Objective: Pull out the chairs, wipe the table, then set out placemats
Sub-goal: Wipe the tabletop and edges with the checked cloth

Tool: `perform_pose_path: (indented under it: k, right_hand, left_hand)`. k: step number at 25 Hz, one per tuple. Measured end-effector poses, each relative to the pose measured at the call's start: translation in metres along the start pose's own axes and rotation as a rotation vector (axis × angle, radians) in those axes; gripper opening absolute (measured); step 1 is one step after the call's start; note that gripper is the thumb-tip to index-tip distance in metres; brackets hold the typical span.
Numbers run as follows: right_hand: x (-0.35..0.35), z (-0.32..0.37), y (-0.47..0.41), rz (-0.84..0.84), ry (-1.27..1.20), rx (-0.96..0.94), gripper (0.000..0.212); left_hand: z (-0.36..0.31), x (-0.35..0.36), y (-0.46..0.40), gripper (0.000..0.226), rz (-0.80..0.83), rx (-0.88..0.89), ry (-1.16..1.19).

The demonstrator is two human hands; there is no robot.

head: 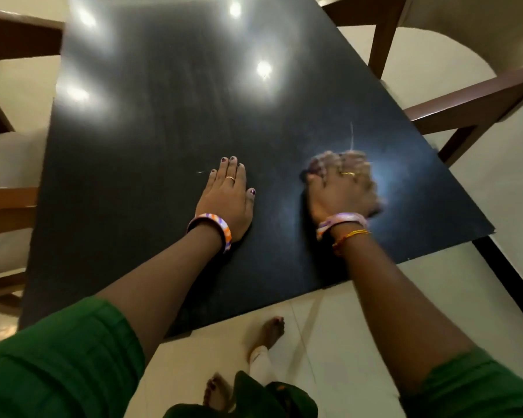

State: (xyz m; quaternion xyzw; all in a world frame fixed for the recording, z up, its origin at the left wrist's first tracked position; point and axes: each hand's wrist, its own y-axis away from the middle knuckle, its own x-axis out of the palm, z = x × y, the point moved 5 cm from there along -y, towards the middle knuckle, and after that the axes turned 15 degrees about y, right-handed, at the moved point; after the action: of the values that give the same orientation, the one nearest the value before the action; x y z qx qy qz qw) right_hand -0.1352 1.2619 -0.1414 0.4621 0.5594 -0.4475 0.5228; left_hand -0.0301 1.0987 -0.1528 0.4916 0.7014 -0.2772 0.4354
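Pressing flat on the dark tabletop (169, 122), my left hand (227, 197) has its fingers (233, 167) straight and close together. My right hand (341, 188) is blurred near the right edge; I cannot tell what its fingers do. Wooden chairs (465, 101) stand apart from the tabletop.

Green sleeves (64, 357) pushed above elbows, both arms. Left hand (228, 196): dark nail polish, thin gold ring, striped orange-purple-white bangle (215, 229) at wrist. Right hand (343, 188) blurred: gold ring, similar striped bangle, orange-yellow thread (349, 236) just behind it. Bare feet, painted toenails.
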Motion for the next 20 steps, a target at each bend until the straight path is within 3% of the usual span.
perform_pose_path:
  k: [2,4,9,12,14,17,18,20]
  right_hand:
    - [0.006,0.046,0.003,-0.033,-0.006,-0.27,0.055]
    - [0.004,0.046,-0.027,-0.009,0.01,-0.351,0.056]
    - [0.005,-0.086,-0.123,0.064,0.046,0.085,0.055]
    - [0.005,-0.091,-0.121,0.06,0.033,0.229,0.055]
    - [0.004,-0.038,-0.107,0.028,-0.003,0.082,0.056]
    - [0.003,0.056,-0.088,-0.026,-0.035,-0.321,0.056]
    - [0.001,0.069,-0.098,-0.006,-0.034,-0.392,0.055]
    - [-0.002,0.055,-0.141,0.036,-0.01,-0.362,0.055]
  left_hand:
    - [-0.017,0.006,-0.033,0.055,0.019,0.027,-0.01]
    - [-0.023,0.008,-0.055,0.056,0.042,0.034,-0.025]
    - [-0.03,0.008,-0.088,0.057,0.054,0.054,-0.006]
    - [-0.029,0.009,-0.096,0.057,0.038,0.046,0.012]
    - [-0.028,0.008,-0.105,0.056,-0.012,0.003,0.033]
    - [-0.023,0.002,-0.123,0.055,-0.101,-0.14,0.029]
    - [-0.022,0.002,-0.126,0.055,-0.11,-0.166,0.002]
    - [-0.02,0.004,-0.128,0.056,-0.101,-0.178,-0.046]
